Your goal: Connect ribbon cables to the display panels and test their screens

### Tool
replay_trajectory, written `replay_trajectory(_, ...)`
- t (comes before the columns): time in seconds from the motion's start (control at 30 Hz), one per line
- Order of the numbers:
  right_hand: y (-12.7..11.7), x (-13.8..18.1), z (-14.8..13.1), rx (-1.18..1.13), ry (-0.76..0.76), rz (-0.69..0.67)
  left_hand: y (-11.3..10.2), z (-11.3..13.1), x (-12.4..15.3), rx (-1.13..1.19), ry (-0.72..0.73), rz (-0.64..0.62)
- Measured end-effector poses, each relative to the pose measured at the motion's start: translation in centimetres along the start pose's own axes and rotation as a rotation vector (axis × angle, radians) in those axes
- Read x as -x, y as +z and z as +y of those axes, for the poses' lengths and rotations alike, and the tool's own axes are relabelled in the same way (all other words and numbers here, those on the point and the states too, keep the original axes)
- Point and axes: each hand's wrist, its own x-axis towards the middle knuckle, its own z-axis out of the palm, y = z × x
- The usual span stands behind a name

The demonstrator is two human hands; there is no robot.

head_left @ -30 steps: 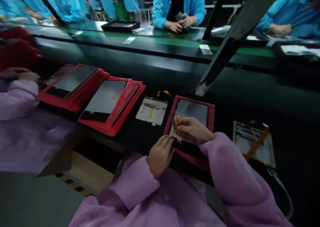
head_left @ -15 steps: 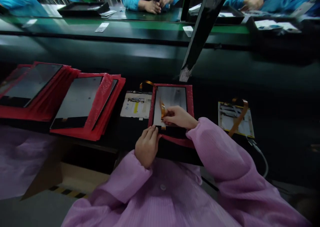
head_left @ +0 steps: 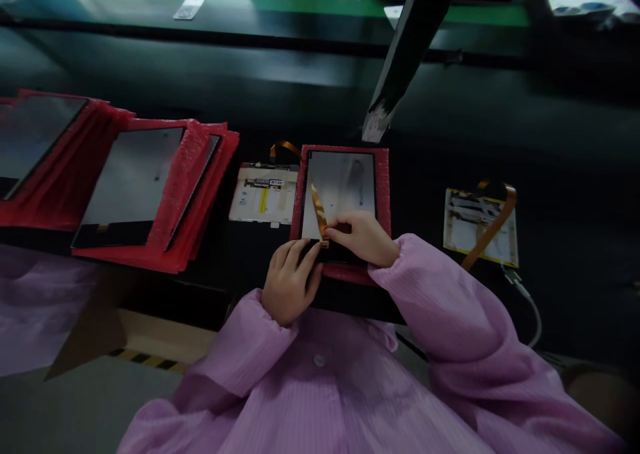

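A display panel (head_left: 350, 174) lies on red bubble wrap (head_left: 383, 194) in front of me. An orange ribbon cable (head_left: 319, 209) slants down across the panel's left side. My right hand (head_left: 364, 237) pinches the cable's lower end, close to a small gold connector (head_left: 325, 244) at the panel's black bottom strip. My left hand (head_left: 293, 281) rests at the panel's lower left corner, fingers apart, with its fingertips beside that connector. Left of the panel sits a pale module (head_left: 264, 195), from whose top an orange cable loops toward the panel.
At left, display panels lie on stacks of red bubble wrap (head_left: 200, 201). To the right lies another module (head_left: 480, 227) with an orange cable and a white cord (head_left: 530, 301). A dark metal post (head_left: 410, 54) rises behind the panel. Farther back runs a green-edged line (head_left: 280, 7).
My view has tilted down. My right hand has brought the ribbon cable's end down beside the connector. The left hand's fingers have spread and shifted toward it.
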Motion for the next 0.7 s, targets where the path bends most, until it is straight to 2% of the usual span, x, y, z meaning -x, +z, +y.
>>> replay_trajectory(0.13,0.3,0.3,0.4,-0.045,0.024,-0.003,0.0,0.1,-0.2,-0.036,0.015,-0.014)
replay_trajectory(0.37,0.9,0.8,0.4,0.004,-0.031,0.058,0.0,0.2,-0.1,-0.028,0.009,-0.012)
replay_trajectory(0.53,1.1,0.9,0.0,0.128,-0.03,0.03,0.0,0.2,-0.1,0.021,-0.021,0.0)
replay_trajectory(0.7,1.2,1.0,-0.4,0.155,0.011,-0.006,-0.2,-0.1,-0.5,0.119,-0.098,-0.013)
